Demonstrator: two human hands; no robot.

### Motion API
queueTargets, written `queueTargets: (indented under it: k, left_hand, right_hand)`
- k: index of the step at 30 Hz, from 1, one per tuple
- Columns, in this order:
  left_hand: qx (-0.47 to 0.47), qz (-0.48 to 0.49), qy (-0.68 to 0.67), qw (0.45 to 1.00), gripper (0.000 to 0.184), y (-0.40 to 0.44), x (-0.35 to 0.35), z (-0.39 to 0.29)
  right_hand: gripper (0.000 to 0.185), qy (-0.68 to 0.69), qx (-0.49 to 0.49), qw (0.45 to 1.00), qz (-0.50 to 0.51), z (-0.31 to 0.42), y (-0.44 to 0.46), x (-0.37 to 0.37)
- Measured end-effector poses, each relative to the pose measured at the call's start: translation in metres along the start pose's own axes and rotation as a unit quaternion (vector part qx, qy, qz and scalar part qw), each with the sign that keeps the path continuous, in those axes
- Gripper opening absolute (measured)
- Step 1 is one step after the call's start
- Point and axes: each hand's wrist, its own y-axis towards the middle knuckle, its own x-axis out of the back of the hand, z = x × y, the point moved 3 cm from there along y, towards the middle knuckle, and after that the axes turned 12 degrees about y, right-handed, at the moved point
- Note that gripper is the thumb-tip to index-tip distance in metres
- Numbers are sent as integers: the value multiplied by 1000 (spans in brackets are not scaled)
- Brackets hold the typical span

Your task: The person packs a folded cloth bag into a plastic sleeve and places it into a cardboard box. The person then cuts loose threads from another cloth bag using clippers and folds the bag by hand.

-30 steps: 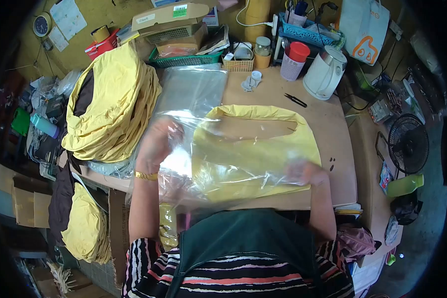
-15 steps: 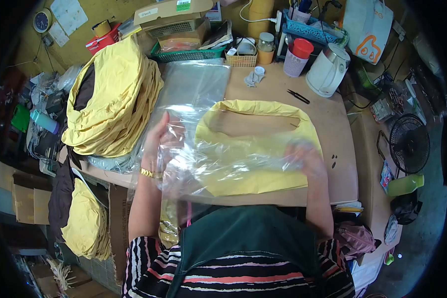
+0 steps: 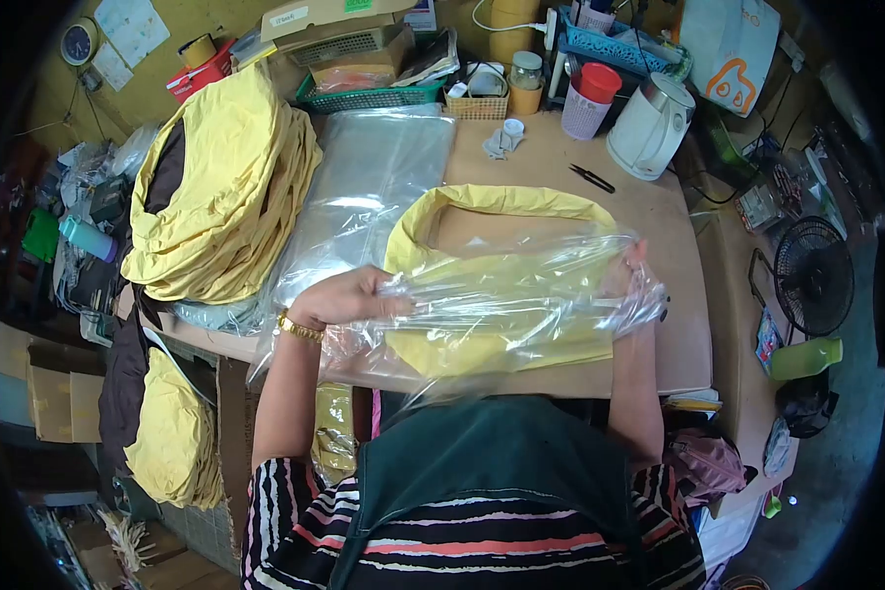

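A clear plastic bag (image 3: 506, 300) is stretched between my two hands, wrinkled and shiny. My left hand (image 3: 349, 298), with a gold watch at the wrist, is closed on its left part. At its right end my right hand (image 3: 627, 273) grips the bag, partly covered by the film, so its fingers show only dimly. Beneath the bag a yellow fabric bag (image 3: 413, 241) with a wide handle opening lies flat on the table (image 3: 664, 324). To the left of it rests a stack of flat clear plastic bags (image 3: 379, 147).
A tall pile of yellow fabric bags (image 3: 216, 167) stands at the left, and more yellow bags (image 3: 170, 433) hang lower down. Thread snips (image 3: 592, 178), a white kettle (image 3: 651, 128) and a purple cup (image 3: 585, 113) are at the back right. A black fan (image 3: 811, 275) stands farther right.
My left hand has moved right and down and turned inward, closing on the plastic. My right hand has shifted slightly right and up, and the plastic bag is now drawn tighter across.
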Motion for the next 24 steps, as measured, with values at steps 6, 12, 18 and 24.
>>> queueTargets:
  k: [6, 12, 18, 24]
  left_hand:
    - [-177, -55, -616, 766, 23, 9, 18, 29]
    - [-22, 37, -90, 995, 30, 0, -9, 13]
    - [-73, -226, -575, 783, 24, -10, 14, 0]
    - [-64, -8, -149, 987, 34, -14, -12, -9]
  right_hand:
    - [46, -616, -342, 617, 350, -26, -28, -7]
    - [44, 68, -82, 928, 358, -8, 4, -3]
    - [44, -554, -74, 812, 169, -25, -20, 42]
    - [49, 40, -15, 945, 323, 3, 18, 27]
